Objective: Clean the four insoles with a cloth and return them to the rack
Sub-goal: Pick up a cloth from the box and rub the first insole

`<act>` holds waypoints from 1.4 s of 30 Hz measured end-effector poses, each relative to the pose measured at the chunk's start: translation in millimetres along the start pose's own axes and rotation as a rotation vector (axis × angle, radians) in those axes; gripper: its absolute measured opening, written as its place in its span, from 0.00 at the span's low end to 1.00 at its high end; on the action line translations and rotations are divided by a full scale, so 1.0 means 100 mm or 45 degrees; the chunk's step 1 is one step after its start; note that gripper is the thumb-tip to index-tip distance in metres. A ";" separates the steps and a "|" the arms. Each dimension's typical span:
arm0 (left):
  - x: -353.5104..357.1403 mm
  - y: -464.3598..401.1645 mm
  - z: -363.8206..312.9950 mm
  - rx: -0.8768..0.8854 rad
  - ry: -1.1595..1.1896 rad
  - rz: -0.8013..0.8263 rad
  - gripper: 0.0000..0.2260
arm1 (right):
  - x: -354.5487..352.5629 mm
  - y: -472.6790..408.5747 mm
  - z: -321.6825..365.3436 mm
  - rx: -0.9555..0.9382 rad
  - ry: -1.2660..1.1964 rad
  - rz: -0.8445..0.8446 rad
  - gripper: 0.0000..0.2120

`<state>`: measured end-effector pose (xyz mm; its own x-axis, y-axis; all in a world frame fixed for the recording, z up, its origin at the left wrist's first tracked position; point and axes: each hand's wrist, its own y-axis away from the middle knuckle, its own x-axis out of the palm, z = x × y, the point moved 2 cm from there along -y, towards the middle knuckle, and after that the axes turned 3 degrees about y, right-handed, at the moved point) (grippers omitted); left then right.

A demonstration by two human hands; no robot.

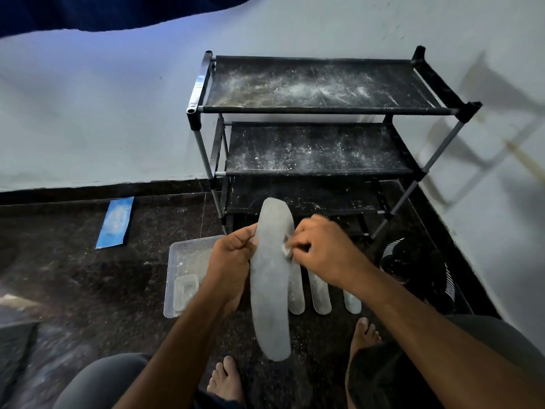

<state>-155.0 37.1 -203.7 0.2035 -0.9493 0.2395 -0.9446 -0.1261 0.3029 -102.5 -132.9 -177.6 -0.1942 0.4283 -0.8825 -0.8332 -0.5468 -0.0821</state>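
My left hand [233,255] grips a long grey insole [272,290] by its left edge and holds it upright in front of me. My right hand [321,249] pinches a small white cloth [286,250] against the insole's right edge. Three more grey insoles lie on the dark floor behind it: one [296,293] partly hidden, one [320,293] in the middle, one [352,304] mostly under my right forearm. The black three-shelf rack [318,110] stands against the wall, its shelves dusted with white powder.
A clear plastic tray [182,261] holding a small container [185,290] sits on the floor at the left. A blue sheet [115,222] lies by the wall. A black round object [413,261] sits at the right. My bare feet [227,379] are below.
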 end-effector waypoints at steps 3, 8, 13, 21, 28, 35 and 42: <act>-0.01 -0.01 0.01 -0.006 0.040 0.010 0.16 | -0.09 0.02 0.08 -0.001 -0.364 -0.023 0.07; 0.01 0.00 0.02 -0.032 0.109 0.039 0.16 | -0.18 -0.03 0.01 0.167 -0.226 -0.369 0.08; 0.03 -0.03 0.04 -0.029 0.167 -0.001 0.15 | 0.05 0.09 0.30 -0.115 -0.344 0.042 0.07; 0.00 -0.04 0.04 -0.101 0.317 -0.008 0.14 | 0.07 0.01 0.16 -0.012 -0.140 -0.216 0.11; 0.05 -0.02 0.00 -0.106 0.379 -0.006 0.17 | 0.21 0.08 0.33 -0.251 0.048 -0.201 0.09; 0.01 -0.02 -0.01 -0.098 0.422 -0.043 0.17 | 0.07 0.02 0.32 -0.246 0.036 -0.333 0.05; 0.01 -0.06 0.03 -0.106 0.331 -0.070 0.17 | 0.29 0.10 0.48 -0.394 -0.034 0.040 0.07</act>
<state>-150.4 36.3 -208.2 0.3233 -0.8347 0.4458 -0.9081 -0.1411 0.3944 -141.1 -90.8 -181.6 -0.2346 0.4243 -0.8746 -0.6302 -0.7514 -0.1955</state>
